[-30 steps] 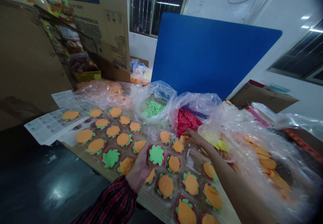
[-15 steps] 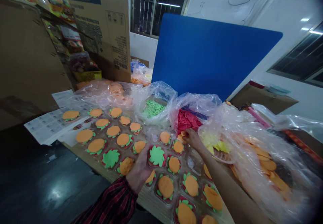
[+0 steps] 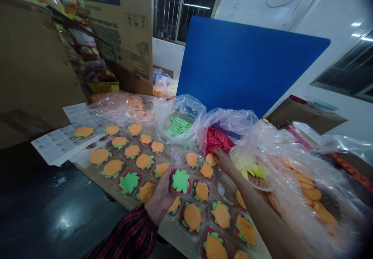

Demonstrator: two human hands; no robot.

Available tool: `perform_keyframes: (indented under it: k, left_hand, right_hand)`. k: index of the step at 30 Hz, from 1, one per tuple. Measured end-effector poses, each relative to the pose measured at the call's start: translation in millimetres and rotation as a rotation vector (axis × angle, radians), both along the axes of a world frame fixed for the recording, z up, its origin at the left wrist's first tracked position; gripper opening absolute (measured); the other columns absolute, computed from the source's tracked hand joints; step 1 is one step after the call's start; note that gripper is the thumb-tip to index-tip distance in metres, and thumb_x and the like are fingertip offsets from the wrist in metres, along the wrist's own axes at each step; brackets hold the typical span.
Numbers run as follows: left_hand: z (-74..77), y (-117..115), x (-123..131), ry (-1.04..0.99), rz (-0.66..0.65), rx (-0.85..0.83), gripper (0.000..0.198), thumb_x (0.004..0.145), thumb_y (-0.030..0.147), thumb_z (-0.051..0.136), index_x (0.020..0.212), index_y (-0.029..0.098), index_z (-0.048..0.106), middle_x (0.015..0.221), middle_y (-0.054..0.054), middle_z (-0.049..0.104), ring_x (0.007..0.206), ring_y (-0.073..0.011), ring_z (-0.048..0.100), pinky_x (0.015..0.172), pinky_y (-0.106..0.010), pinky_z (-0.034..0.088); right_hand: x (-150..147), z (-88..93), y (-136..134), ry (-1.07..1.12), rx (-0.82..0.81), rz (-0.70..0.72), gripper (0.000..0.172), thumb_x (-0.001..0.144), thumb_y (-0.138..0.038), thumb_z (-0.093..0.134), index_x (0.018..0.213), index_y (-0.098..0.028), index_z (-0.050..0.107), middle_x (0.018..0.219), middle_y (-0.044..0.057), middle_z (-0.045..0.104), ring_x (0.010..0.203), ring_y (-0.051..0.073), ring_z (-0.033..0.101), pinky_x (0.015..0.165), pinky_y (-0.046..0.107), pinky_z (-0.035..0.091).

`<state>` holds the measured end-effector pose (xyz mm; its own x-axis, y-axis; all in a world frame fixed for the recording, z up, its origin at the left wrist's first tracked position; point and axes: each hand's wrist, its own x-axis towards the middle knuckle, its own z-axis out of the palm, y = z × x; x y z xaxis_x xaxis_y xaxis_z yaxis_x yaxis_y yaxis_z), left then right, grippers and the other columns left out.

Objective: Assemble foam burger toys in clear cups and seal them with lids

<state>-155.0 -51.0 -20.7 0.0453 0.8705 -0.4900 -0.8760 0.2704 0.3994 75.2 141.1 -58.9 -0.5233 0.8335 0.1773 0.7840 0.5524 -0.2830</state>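
Observation:
My left hand (image 3: 161, 198) rests on the table with its fingers curled against the rim of a red cup topped by a green leaf-shaped piece (image 3: 180, 180). My right hand (image 3: 221, 160) reaches to the back of the rows and pinches an orange round piece (image 3: 210, 159) near the bag of red pieces (image 3: 217, 139). Several cups with orange tops (image 3: 192, 216) cover the table (image 3: 175, 231) around both hands. One more green-topped piece (image 3: 128, 182) lies to the left.
Clear plastic bags hold green pieces (image 3: 177, 125), yellow pieces (image 3: 250, 169) and orange rounds (image 3: 309, 195). A blue board (image 3: 247, 64) stands behind them. Cardboard boxes (image 3: 122, 29) rise at the left, with printed paper sheets (image 3: 55, 146) by the table's left end.
My right hand moved away from me and to the left, from the row of cups up to the bag of red pieces, with an orange piece in its fingers. My left hand stayed put.

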Motion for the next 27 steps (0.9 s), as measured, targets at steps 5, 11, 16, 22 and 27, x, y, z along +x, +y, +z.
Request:
perform_keyframes:
  k: [5, 11, 16, 22, 27]
  left_hand:
    - [-0.6, 1, 1, 0.011, -0.021, 0.029, 0.016, 0.076, 0.029, 0.056, 0.070, 0.014, 0.054, 0.056, -0.001, 0.060, 0.049, -0.0142, 0.055, 0.050, -0.027, 0.044]
    - [4.4, 1, 2, 0.034, -0.013, -0.025, 0.013, 0.075, 0.028, 0.057, 0.073, 0.015, 0.055, 0.058, -0.001, 0.062, 0.050, -0.0141, 0.056, 0.051, -0.026, 0.044]
    - [1.6, 0, 3, 0.019, -0.034, 0.031, 0.014, 0.077, 0.028, 0.054, 0.070, 0.015, 0.055, 0.056, -0.001, 0.060, 0.048, -0.0136, 0.054, 0.050, -0.026, 0.043]
    - [0.5, 2, 6, -0.016, -0.021, 0.058, 0.015, 0.076, 0.031, 0.057, 0.072, 0.016, 0.055, 0.059, 0.000, 0.061, 0.051, -0.0124, 0.054, 0.055, -0.025, 0.045]
    - [3.3, 4, 12, 0.009, -0.021, 0.013, 0.023, 0.067, 0.036, 0.067, 0.069, 0.016, 0.056, 0.058, 0.000, 0.062, 0.055, -0.0143, 0.057, 0.059, -0.026, 0.046]
  right_hand:
    - [0, -0.1, -4, 0.015, -0.015, 0.035, 0.018, 0.071, -0.009, 0.045, 0.083, -0.017, 0.056, 0.084, 0.004, 0.059, 0.078, 0.016, 0.056, 0.070, 0.025, 0.040]
    - [-1, -5.4, -5, 0.037, 0.014, -0.050, 0.019, 0.069, -0.016, 0.055, 0.088, -0.018, 0.051, 0.088, 0.003, 0.055, 0.081, 0.018, 0.055, 0.072, 0.028, 0.042]
    - [0, -8.3, -4, 0.089, 0.060, -0.138, 0.034, 0.062, -0.020, 0.063, 0.092, -0.018, 0.047, 0.094, 0.005, 0.050, 0.082, 0.020, 0.054, 0.071, 0.031, 0.043]
    - [0, 2.1, -5, 0.227, 0.083, -0.180, 0.033, 0.058, -0.025, 0.065, 0.085, -0.019, 0.047, 0.094, 0.008, 0.051, 0.084, 0.023, 0.053, 0.072, 0.036, 0.044]
    - [5, 16.6, -12, 0.396, 0.040, -0.180, 0.010, 0.065, -0.026, 0.050, 0.073, -0.020, 0.048, 0.072, 0.002, 0.053, 0.068, 0.018, 0.052, 0.066, 0.032, 0.043]
